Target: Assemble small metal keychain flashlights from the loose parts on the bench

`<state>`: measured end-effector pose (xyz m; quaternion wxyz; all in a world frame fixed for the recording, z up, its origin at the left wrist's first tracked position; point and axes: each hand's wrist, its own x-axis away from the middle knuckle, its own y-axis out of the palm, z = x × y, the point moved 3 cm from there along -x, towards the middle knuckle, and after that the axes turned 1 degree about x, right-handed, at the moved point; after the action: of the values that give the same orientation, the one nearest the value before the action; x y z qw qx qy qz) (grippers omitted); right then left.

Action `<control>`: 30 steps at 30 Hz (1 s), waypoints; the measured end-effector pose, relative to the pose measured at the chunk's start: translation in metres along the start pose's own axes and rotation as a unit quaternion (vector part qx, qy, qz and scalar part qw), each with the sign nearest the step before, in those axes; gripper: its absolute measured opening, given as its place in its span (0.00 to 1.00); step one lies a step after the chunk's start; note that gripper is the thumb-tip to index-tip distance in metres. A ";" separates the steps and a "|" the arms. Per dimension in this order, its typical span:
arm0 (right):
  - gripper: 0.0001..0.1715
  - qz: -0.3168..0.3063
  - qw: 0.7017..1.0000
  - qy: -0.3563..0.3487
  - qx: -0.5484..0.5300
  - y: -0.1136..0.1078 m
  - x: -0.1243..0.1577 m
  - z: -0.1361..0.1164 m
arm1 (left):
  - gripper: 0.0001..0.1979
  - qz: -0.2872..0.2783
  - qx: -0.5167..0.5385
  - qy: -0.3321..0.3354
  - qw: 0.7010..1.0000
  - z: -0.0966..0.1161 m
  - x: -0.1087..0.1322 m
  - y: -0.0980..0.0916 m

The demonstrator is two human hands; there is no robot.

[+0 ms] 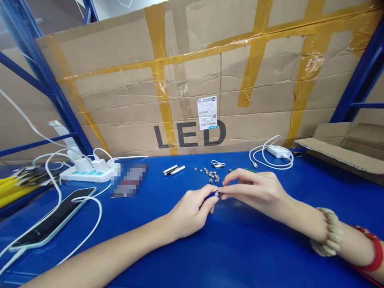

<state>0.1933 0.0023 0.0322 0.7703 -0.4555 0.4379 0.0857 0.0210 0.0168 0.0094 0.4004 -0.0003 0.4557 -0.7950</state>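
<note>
My left hand [192, 212] is closed, pinching a small cylinder [217, 193] with a shiny silver end between thumb and forefinger. Most of its body is hidden by the fingers. My right hand [261, 192] meets it from the other side, with fingertips at the silver end. Its thumb is hidden, and whatever it pinches is too small to name. Just beyond the hands, several small round metal caps [211, 175] lie scattered on the blue tabletop [240, 252]. Two silver metal tubes [178, 170] rest to their left. A looped cord with a metal clip [217, 164] lies behind the caps.
A phone [55, 218] with white cables and a white power strip [87, 174] occupy the left side. A coiled white cable with an adapter [278, 152] sits at the back right, near an open cardboard box [345, 160]. A large taped carton [129, 104] walls off the back.
</note>
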 end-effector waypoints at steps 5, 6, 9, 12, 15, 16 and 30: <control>0.11 -0.012 0.999 -0.003 -0.040 0.000 -0.001 -0.002 | 0.11 -0.031 -0.018 -0.001 0.999 0.001 -0.001 0.001; 0.12 -0.017 0.998 -0.001 -0.055 0.000 -0.001 -0.003 | 0.11 -0.039 -0.022 -0.002 0.999 0.002 -0.001 0.001; 0.12 -0.038 0.995 0.015 -0.089 0.003 -0.002 -0.003 | 0.10 -0.052 -0.042 -0.007 0.998 0.002 -0.001 0.002; 0.13 -0.060 0.992 0.021 -0.109 0.005 -0.001 -0.002 | 0.10 -0.057 -0.064 -0.008 0.996 0.003 -0.001 0.004; 0.13 -0.068 0.992 0.007 -0.106 0.007 0.000 -0.001 | 0.09 -0.057 -0.075 -0.001 0.996 0.003 0.000 0.004; 0.13 -0.069 0.993 0.000 -0.098 0.007 0.000 -0.002 | 0.09 -0.056 -0.078 0.000 0.995 0.003 0.000 0.004; 0.14 -0.085 0.996 -0.021 -0.030 0.012 0.003 -0.004 | 0.09 -0.048 -0.070 0.002 0.996 0.003 0.000 0.004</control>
<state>0.1862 0.0047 0.0220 0.7699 -0.5120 0.3786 0.0421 0.0245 0.0131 0.0082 0.3594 -0.0483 0.5106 -0.7796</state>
